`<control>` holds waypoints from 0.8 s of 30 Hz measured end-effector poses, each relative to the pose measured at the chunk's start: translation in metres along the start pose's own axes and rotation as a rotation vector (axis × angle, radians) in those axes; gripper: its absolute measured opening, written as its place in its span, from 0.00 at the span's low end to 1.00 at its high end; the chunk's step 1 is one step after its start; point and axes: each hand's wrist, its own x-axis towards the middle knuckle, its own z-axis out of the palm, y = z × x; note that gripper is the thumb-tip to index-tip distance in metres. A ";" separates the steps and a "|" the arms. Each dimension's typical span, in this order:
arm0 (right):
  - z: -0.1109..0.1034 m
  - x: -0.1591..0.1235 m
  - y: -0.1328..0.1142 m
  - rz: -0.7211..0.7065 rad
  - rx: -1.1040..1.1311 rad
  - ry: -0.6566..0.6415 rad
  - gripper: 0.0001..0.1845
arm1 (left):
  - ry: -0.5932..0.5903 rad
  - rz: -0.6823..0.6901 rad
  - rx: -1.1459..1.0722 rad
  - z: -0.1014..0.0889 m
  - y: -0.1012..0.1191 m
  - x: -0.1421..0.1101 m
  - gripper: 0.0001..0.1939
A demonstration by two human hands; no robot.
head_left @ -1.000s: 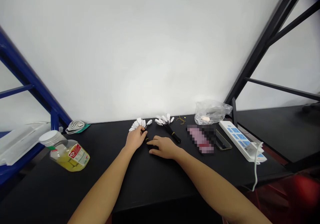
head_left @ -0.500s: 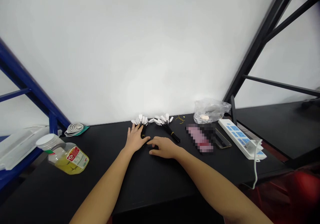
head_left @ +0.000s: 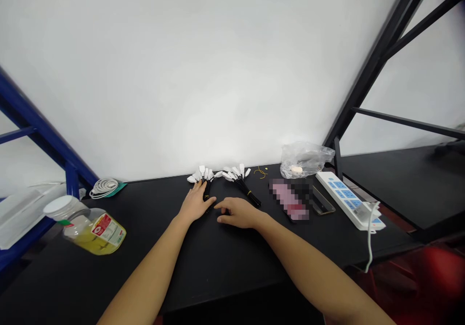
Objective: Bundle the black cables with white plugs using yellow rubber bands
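Note:
My left hand (head_left: 195, 202) lies palm down over the left bundle of black cables with white connector ends (head_left: 203, 172), its fingers stretched forward and the thumb pointing right. It partly hides that bundle, which has a yellow band around it. To its right, my right hand (head_left: 238, 212) rests low over the table, fingers loosely bent, with a gap between index finger and thumb. Nothing shows in it. Just beyond the right hand lies a second bundle of black cables (head_left: 244, 185), also banded in yellow, its white ends fanned toward the wall.
On the black table (head_left: 225, 271) stand a jar with a white lid (head_left: 98, 230) and a coiled white cable (head_left: 104, 187) at left. Rightward are yellow bands (head_left: 260, 172), a plastic bag (head_left: 307, 158), a blurred pink item (head_left: 288, 199), a phone (head_left: 323, 201) and a power strip (head_left: 348, 199).
My left hand has drawn back slightly toward me, its fingers closer together, uncovering more of the left bundle's white ends. The right hand is almost unmoved. The view has shifted slightly.

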 end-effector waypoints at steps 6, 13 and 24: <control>-0.003 -0.002 -0.004 0.020 0.014 -0.010 0.22 | 0.001 0.008 0.013 -0.001 0.001 -0.001 0.40; -0.004 -0.002 -0.003 0.023 0.019 -0.009 0.23 | -0.005 0.016 0.021 -0.003 0.001 -0.002 0.39; -0.004 -0.002 -0.003 0.010 0.016 -0.012 0.22 | -0.026 0.006 0.044 -0.007 0.005 -0.004 0.40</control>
